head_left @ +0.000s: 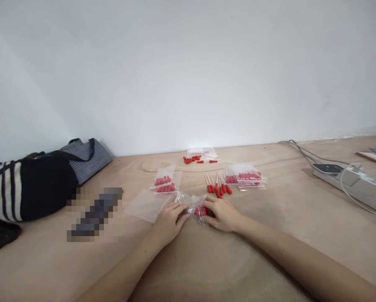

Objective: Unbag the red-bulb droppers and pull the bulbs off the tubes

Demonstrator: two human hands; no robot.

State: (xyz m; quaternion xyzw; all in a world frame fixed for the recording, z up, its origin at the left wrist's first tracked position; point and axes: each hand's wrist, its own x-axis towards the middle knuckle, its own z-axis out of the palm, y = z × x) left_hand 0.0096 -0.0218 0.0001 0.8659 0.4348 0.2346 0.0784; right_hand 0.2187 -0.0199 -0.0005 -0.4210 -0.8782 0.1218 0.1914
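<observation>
Both hands meet at the middle of a wooden table point(269, 235). My left hand point(169, 222) and my right hand point(221, 214) pinch a small clear plastic bag point(198, 207) between them, with red-tipped pieces inside it. Just beyond the bag lie several loose sticks with red caps point(217, 186). Left of my hands lies an empty clear bag point(143, 205) flat on the table. Filled bags of red pieces sit at the left point(164, 181) and at the right point(244, 174).
A few loose red caps point(195, 159) and another clear bag lie near the wall. A striped black-and-white bag point(33, 184) sits at the left, with a blurred-out object point(93, 214) beside it. A white power strip with cables point(354, 184) lies at the right.
</observation>
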